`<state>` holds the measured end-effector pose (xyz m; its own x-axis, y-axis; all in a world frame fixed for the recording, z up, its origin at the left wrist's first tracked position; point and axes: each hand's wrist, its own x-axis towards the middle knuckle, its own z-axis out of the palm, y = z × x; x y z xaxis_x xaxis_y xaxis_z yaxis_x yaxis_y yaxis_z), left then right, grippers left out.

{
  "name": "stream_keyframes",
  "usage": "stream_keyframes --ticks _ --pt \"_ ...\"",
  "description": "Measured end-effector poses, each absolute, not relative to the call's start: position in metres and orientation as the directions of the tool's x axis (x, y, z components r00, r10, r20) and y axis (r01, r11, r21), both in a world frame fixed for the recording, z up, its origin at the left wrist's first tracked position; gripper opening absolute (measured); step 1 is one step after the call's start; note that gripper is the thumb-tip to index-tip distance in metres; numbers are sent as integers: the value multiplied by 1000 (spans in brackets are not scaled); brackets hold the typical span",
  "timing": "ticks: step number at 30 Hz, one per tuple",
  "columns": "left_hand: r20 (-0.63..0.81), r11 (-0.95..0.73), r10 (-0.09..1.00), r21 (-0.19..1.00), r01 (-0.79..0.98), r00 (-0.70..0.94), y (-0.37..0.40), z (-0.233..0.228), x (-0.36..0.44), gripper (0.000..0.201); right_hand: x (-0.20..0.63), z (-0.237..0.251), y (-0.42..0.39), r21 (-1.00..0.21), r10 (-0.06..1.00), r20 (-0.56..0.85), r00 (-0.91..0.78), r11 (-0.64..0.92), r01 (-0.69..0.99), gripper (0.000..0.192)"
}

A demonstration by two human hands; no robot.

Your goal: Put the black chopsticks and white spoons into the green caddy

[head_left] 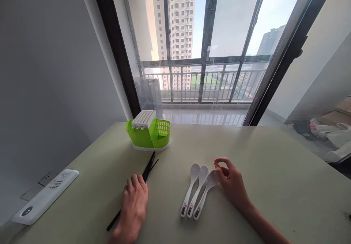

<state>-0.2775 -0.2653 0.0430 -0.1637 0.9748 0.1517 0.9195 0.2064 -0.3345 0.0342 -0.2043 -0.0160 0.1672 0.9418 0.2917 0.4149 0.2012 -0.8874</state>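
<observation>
My left hand (135, 198) rests over a loose bundle of thin black chopsticks (149, 166), fingers curled round their middle. Their ends fan out beyond my fingers, and one end sticks out below the hand on the left. Three white spoons (201, 180) lie side by side, bowls away from me, with printed marks on their handle ends. Just right of the rightmost spoon's bowl is my right hand (230, 178). Its thumb and index finger are bent together in a ring, and nothing shows between them. I cannot tell whether it touches that spoon.
A green utensil holder (148, 136) with a white slotted top and white base stands at the table's far left. A white power strip or similar long white device (46, 196) lies along the left edge by the wall. Beyond the pale table (268, 171) is a large window.
</observation>
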Motion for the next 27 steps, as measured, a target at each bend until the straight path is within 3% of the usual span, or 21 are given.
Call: stream_keyframes --ticks 7,11,15,18,22,27 --pt "173 181 977 -335 925 -128 -259 38 -279 32 33 -13 -205 -887 947 285 151 200 417 30" --pt "129 129 987 -286 949 -95 -262 38 -281 43 32 -11 -205 -893 950 283 134 210 398 27" --pt "153 112 985 -197 974 -82 -266 34 -282 37 31 -9 -204 -903 951 281 130 216 372 26" --pt "166 86 983 -11 996 -83 -265 33 -281 33 31 -10 -203 -896 949 290 126 222 385 26" --pt "177 19 981 336 942 -83 -257 51 -273 34 30 -10 -202 -886 943 307 130 233 402 25" --pt "305 -96 916 798 595 -262 -244 98 -249 41 31 -9 -202 -889 941 310 133 237 391 24"
